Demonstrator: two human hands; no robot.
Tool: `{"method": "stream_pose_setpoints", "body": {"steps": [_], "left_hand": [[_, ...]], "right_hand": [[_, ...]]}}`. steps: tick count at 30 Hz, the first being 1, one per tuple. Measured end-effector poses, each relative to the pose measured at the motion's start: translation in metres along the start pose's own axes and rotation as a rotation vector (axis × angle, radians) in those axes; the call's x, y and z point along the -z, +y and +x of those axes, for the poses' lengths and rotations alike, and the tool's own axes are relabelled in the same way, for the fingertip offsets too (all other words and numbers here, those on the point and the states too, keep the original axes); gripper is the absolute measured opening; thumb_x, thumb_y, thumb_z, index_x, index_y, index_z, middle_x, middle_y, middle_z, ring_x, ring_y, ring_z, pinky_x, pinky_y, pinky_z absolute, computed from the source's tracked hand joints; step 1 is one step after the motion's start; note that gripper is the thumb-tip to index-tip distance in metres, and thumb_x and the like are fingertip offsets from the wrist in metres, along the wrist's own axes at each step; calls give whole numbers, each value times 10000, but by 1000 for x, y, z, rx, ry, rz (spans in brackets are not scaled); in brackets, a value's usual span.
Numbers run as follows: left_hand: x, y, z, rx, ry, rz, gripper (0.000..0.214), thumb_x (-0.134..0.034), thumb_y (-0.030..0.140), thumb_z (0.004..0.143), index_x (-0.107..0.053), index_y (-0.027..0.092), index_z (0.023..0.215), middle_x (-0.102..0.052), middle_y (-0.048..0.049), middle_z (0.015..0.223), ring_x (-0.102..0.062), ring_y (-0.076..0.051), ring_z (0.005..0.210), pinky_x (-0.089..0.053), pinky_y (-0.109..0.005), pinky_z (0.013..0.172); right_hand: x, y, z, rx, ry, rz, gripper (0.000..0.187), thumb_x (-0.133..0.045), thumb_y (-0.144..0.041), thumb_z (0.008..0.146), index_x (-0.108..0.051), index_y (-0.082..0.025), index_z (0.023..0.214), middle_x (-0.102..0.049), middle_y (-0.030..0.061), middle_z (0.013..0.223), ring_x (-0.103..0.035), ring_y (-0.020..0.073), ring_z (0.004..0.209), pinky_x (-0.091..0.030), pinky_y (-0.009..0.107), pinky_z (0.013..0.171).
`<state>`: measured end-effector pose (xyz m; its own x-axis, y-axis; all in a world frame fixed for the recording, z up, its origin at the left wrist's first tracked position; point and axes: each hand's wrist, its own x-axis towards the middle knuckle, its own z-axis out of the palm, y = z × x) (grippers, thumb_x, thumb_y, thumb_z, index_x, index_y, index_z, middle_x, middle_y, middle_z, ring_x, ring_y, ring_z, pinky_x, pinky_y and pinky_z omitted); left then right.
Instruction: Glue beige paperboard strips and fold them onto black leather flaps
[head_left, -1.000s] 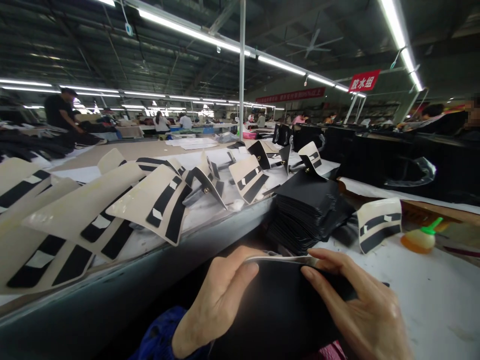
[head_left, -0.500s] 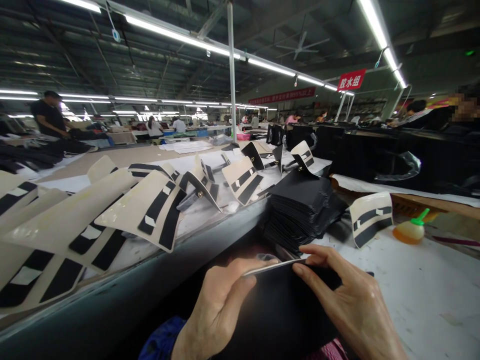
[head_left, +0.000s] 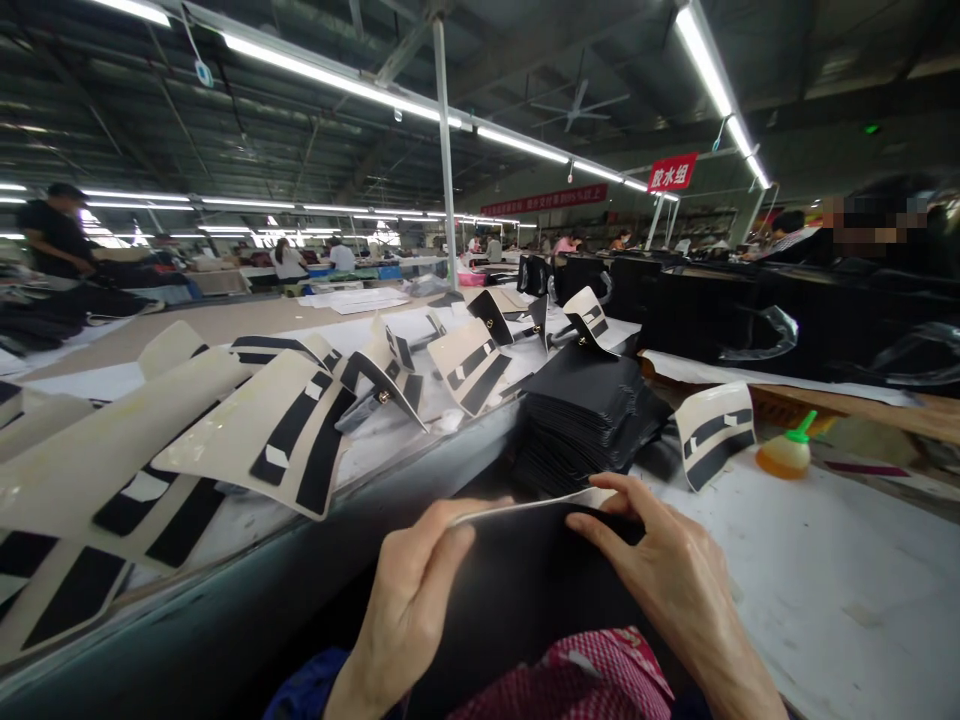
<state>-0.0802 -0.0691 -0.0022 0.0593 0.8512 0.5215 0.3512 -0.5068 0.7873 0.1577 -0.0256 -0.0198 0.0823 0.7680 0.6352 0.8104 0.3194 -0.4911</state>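
A flat black panel (head_left: 525, 590) with a pale edge rests over my lap, and both my hands grip it. My left hand (head_left: 409, 600) pinches its top left edge, thumb on top. My right hand (head_left: 675, 585) presses fingers along its top right edge. Just beyond the panel stands a thick stack of black pieces (head_left: 581, 415) on the white table (head_left: 825, 580).
Cream panels with black strips (head_left: 289, 440) lie in a row along the conveyor belt (head_left: 375, 455) to my left. One more cream piece (head_left: 712, 430) and an orange glue bottle (head_left: 784, 452) stand at the right. Black bags (head_left: 750, 310) and several people are farther back.
The view has swung slightly right and down. Both hands keep hold of the black panel, which now sits a little lower and nearer my lap; a red checked garment shows below it.
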Motion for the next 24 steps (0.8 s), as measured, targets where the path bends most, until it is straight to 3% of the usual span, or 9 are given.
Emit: {"method": "stream_pose_setpoints", "body": {"steps": [3,6,9,12,15,17,20,22,24], "left_hand": [[8,3,7,124,136,-76,283,-526,381,1008,-771,240,1030,-799,3,1107,-745,-183,991,-546,-208,880],[14,4,5,130,212,-62,270,-582,429,972,-781,253,1023,-798,23,1102,-727,-179,1023,-526,-188,896],[17,3,2,103,268,-55,263,-622,453,942,-787,264,1022,-797,36,1100,-718,-183,1042,-524,-181,903],[19,-1,0,70,327,-65,266,-623,467,937,-785,270,1013,-800,39,1078,-722,-183,1038,-527,-179,920],[24,-4,-1,48,271,-31,263,-618,450,944,-782,256,1012,-804,21,1067,-736,-184,1006,-547,-176,907],[25,-4,-3,52,233,-58,252,-614,427,948,-777,247,1015,-803,11,1067,-738,-197,1004,-559,-201,914],[22,0,-4,81,293,-144,255,-601,424,953,-773,237,977,-805,4,1014,-733,-210,978,-557,-235,914],[20,1,-3,89,323,-155,268,-587,420,962,-770,225,950,-795,-4,968,-721,-198,929,-552,-225,862],[22,0,0,68,276,-137,249,-589,400,965,-759,219,942,-769,1,911,-697,-167,847,-540,-196,771]], "right_hand": [[6,20,-6,-50,114,45,521,-601,-773,804,-715,-300,992,-727,-18,797,-698,248,714,-494,352,634],[17,45,-18,-204,186,170,532,-722,-746,718,-732,-267,949,-731,17,814,-685,253,748,-511,348,711],[23,63,-28,-345,103,395,444,-777,-656,723,-740,-234,856,-713,38,821,-667,236,772,-523,310,728],[18,70,-30,-411,56,678,393,-808,-588,729,-755,-222,859,-702,63,1015,-662,243,919,-545,291,779],[8,73,-29,-471,10,863,441,-820,-564,738,-772,-249,1042,-698,75,1164,-638,281,1089,-535,363,923],[3,74,-30,-499,-99,972,434,-810,-564,758,-781,-233,1038,-735,95,1065,-647,307,1091,-513,439,981],[1,73,-30,-590,-166,1100,422,-845,-583,693,-800,-203,870,-745,110,827,-707,330,875,-579,480,849],[4,69,-27,-654,-57,1111,439,-896,-585,581,-799,-210,787,-730,100,736,-710,320,726,-614,450,714],[12,64,-24,-667,95,1050,447,-920,-591,495,-795,-232,731,-724,89,703,-702,304,646,-623,403,620]]}}
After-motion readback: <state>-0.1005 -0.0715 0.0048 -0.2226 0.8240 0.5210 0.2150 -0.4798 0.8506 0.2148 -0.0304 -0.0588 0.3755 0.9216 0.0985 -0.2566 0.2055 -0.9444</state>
